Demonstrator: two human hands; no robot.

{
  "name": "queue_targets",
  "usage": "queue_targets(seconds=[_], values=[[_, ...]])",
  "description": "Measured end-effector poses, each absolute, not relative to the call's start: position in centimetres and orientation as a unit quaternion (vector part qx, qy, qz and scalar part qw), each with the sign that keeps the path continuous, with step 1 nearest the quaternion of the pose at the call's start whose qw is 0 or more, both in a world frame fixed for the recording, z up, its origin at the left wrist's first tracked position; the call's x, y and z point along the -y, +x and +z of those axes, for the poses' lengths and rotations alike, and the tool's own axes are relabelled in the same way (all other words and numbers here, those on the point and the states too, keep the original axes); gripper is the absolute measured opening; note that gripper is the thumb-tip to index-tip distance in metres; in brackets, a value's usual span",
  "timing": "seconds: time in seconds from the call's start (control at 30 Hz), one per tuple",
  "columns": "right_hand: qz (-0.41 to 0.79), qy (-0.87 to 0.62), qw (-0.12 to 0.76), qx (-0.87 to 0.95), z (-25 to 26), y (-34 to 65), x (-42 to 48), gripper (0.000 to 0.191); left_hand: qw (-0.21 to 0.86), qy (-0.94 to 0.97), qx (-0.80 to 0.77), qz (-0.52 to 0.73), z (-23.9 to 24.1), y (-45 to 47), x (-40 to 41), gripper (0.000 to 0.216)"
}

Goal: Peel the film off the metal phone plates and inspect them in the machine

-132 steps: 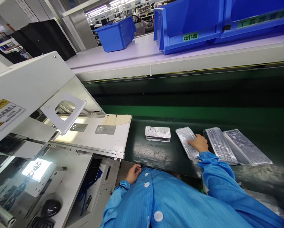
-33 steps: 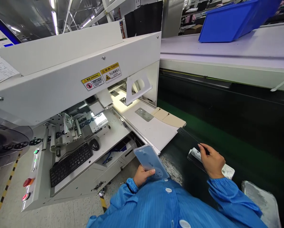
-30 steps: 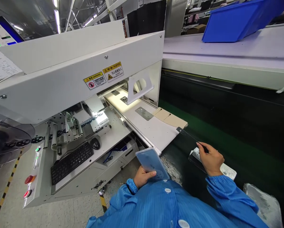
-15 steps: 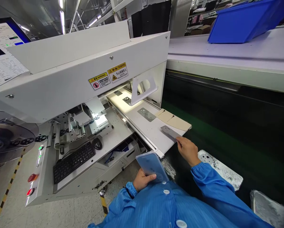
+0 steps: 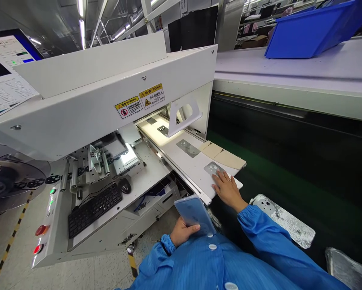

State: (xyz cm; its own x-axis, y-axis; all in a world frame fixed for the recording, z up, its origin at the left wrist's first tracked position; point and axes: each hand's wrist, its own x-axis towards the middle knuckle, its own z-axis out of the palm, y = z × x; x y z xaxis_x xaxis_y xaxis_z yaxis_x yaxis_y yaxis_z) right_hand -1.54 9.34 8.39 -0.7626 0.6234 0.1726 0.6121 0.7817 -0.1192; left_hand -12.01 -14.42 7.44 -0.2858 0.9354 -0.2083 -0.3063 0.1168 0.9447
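My right hand (image 5: 227,189) lies flat, fingers stretched out, on a thin grey plate (image 5: 211,168) at the near end of the machine's white feed track (image 5: 187,165). A second grey plate (image 5: 188,148) lies further up the track, and another sits under the lit opening. My left hand (image 5: 183,233) is closed round a blue-filmed flat panel (image 5: 194,214) held near my chest. A silver wrapped pack (image 5: 285,220) lies on the dark green conveyor belt (image 5: 290,177) to the right of my right arm.
The white machine housing (image 5: 114,96) with yellow warning labels overhangs the track. Below it are a keyboard (image 5: 93,208), a mouse (image 5: 125,185) and red buttons (image 5: 40,230). A monitor (image 5: 5,72) stands at far left. A blue bin (image 5: 308,30) sits on the far shelf.
My right hand carried the thin plate from the stack on the belt to the white track, laid it down and now presses flat on it. The left hand picked up the blue panel earlier.
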Motion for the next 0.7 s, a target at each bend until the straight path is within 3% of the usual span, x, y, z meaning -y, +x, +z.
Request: queue_targets(seconds=[0.2, 0.47, 0.7], values=[[0.001, -0.288, 0.084, 0.954, 8.1, 0.1, -9.5, 0.078, 0.508, 0.3, -0.531, 0.608, 7.6, -12.2, 14.6, 0.052], [-0.057, -0.243, 0.114, 0.962, 5.4, 0.8, -11.7, 0.062, 0.507, 0.314, -0.542, 0.593, 8.3, -12.3, 14.5, 0.055], [-0.042, -0.231, 0.132, 0.963, 4.6, 1.5, -12.1, 0.06, 0.508, 0.312, -0.544, 0.591, 8.4, -12.2, 14.6, 0.056]])
